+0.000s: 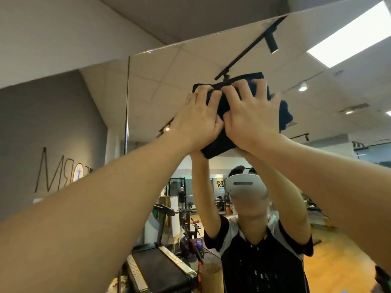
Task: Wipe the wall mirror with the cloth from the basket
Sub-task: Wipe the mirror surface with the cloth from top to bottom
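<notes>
A dark navy cloth [283, 112] is bunched and pressed flat against the wall mirror [211, 66], high up near its top edge. My left hand [196, 119] and my right hand [251, 115] lie side by side on the cloth, fingers spread and curled over its upper edge, both arms stretched up. The cloth's lower corner sticks out below my palms. The mirror shows my own reflection with raised arms and a white headset. No basket is in view.
The mirror's top edge [232, 31] meets the grey wall above. A vertical seam [127, 106] divides the mirror panels to the left. Reflected in the glass are a treadmill [160, 269], an exercise bike [190, 235], ceiling lights and a wooden floor.
</notes>
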